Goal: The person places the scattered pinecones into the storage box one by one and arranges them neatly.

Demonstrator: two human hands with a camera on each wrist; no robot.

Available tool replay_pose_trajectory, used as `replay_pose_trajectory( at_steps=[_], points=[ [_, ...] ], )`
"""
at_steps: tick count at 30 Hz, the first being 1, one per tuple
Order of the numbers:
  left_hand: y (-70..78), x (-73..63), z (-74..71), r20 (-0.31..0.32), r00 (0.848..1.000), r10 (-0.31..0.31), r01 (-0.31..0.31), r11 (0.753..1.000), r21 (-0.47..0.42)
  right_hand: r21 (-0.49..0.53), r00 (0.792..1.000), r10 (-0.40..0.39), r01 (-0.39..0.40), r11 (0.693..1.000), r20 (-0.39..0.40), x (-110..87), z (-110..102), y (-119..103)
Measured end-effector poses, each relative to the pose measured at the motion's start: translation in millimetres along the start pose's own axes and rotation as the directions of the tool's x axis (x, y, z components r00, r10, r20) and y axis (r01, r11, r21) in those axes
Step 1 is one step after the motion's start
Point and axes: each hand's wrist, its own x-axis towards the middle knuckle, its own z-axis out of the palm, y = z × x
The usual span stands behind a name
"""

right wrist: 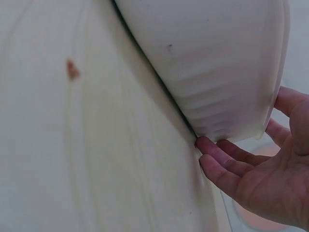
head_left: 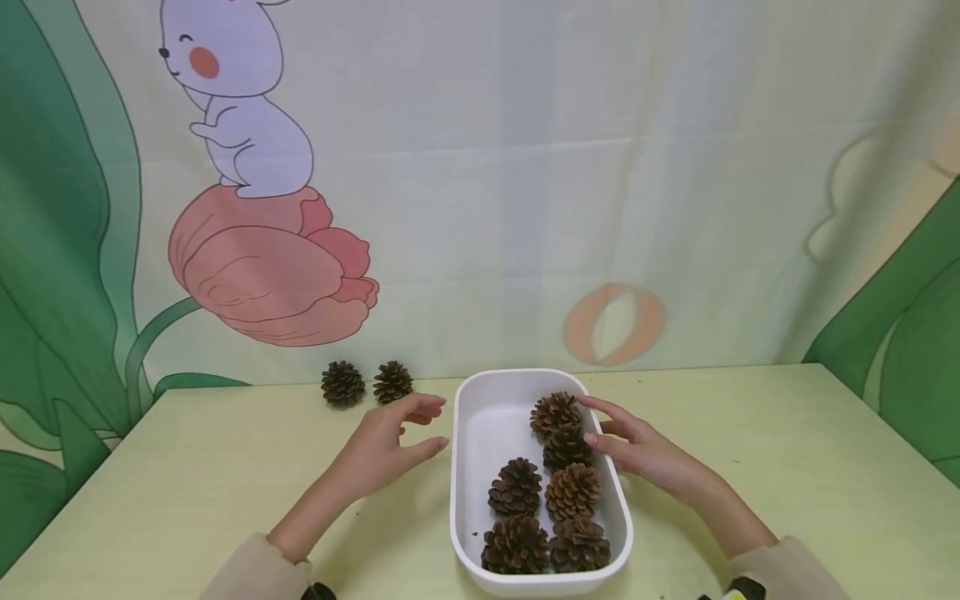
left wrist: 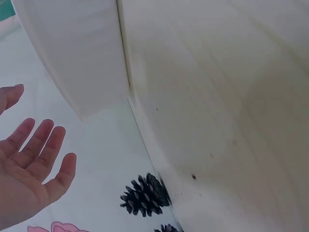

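A white rectangular tub (head_left: 480, 425) holds several brown pine cones (head_left: 515, 546), mostly along its right side and near end. My right hand (head_left: 648, 450) grips the tub's right wall, thumb and index finger over the rim; in the right wrist view its other fingers (right wrist: 224, 169) lie against the outside near the base. To the left of the tub, my left hand (head_left: 386, 442) is held with fingers apart and nothing in it. The left wrist view shows its spread fingers (left wrist: 46, 145) beside the tub wall (left wrist: 72, 53).
Two pine cones, one at the left (head_left: 342, 384) and one beside it (head_left: 393, 382), stand at the table's back edge beyond my left hand. A curtain (head_left: 465, 208) with a rabbit and flower print hangs behind the pale table (head_left: 750, 450). Small dark specks (left wrist: 194, 177) dot the tabletop.
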Motion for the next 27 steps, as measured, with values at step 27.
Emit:
replay_pose_trajectory(
  at_steps=[27],
  points=[
    [-66.3,8.8,-43.5,-0.102,0.971,-0.215,0.213,0.976,-0.036,0.015,1.0,-0.022,0.022,1.0,0.009,1.3,0.4,2.3]
  ],
)
